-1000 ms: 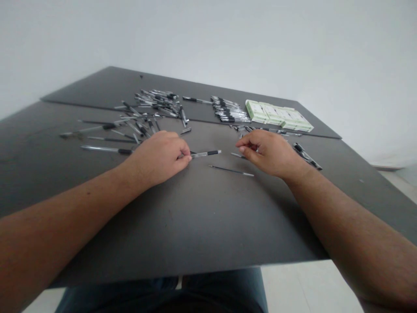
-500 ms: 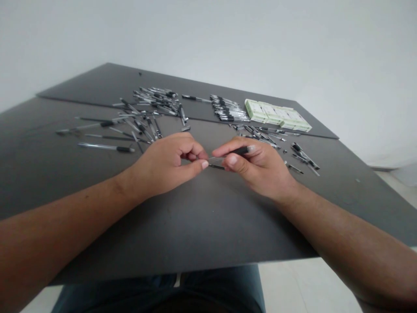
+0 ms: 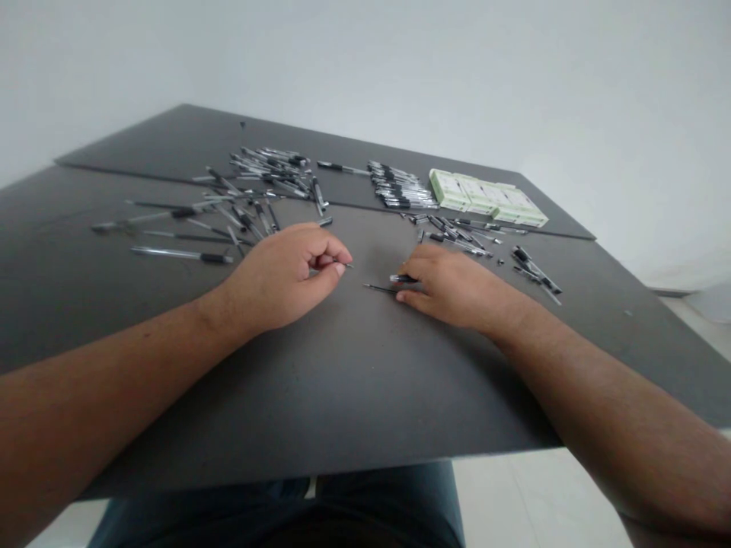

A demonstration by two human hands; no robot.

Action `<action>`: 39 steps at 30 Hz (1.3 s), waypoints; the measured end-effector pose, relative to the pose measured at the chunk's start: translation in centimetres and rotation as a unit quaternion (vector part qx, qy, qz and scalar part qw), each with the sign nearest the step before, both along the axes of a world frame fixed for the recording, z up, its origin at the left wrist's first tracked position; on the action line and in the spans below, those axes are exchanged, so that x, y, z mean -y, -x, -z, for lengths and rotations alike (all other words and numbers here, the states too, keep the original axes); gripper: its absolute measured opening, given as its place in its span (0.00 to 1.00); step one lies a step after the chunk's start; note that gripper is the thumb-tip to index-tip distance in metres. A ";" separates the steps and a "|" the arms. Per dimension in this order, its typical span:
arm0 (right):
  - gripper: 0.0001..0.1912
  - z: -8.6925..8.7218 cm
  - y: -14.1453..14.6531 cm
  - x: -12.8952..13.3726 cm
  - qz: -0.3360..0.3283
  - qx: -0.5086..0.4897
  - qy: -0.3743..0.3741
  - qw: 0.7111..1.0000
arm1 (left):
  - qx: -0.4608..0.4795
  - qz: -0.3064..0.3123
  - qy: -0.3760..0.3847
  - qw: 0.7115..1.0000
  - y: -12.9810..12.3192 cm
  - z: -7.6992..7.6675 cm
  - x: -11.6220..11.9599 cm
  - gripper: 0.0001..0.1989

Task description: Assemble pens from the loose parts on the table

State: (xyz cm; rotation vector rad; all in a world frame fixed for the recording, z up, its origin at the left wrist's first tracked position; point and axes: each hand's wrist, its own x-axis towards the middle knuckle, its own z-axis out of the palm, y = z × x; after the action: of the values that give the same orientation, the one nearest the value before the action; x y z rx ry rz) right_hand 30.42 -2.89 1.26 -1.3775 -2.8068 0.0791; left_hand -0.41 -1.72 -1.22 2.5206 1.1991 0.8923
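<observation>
My left hand (image 3: 297, 270) is pinched shut, thumb against forefinger, on a thin pen part whose narrow tip (image 3: 349, 265) pokes out to the right. Most of that part is hidden in the fingers. Across a gap, my right hand (image 3: 451, 281) is low over the table, palm down and slightly blurred, with its fingers curled around a pen (image 3: 403, 278) with clear and black parts. Only one end of this pen shows. Just below it, a dark, slim pen refill (image 3: 379, 288) points left, its other end reaching my right thumb; I cannot tell whether the thumb holds it.
A loose heap of pens (image 3: 274, 171) spreads over the left and back of the grey table (image 3: 320, 396). Pens in a neat row (image 3: 397, 186) lie beside pale green boxes (image 3: 485, 198). Caps and small pen parts (image 3: 457, 232) are scattered behind my right hand, more pens (image 3: 537, 270) farther right.
My hands have come apart. The left has drawn slightly left and up, a thin tip in its pinch. The right has turned palm down and lowered with the pen beside the refill.
</observation>
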 end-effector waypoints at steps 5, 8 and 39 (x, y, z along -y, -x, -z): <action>0.07 -0.1 0.9 0.5 0.035 0.078 -0.004 0.996 | -0.011 0.011 -0.004 1.000 -0.2 0.0 0.0 0.13; 0.08 -0.1 1.3 0.7 0.039 0.091 -0.021 0.995 | -0.014 0.015 -0.005 1.000 -0.2 0.1 0.0 0.14; 0.12 0.3 1.9 0.9 0.042 0.126 -0.044 0.990 | -0.042 0.039 0.006 0.998 0.1 0.6 -0.6 0.14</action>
State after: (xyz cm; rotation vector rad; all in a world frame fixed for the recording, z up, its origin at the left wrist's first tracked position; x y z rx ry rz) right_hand 28.48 -3.77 1.01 -1.5837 -2.8996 -0.2343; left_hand -0.50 -1.16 -1.85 2.5983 1.1180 0.7660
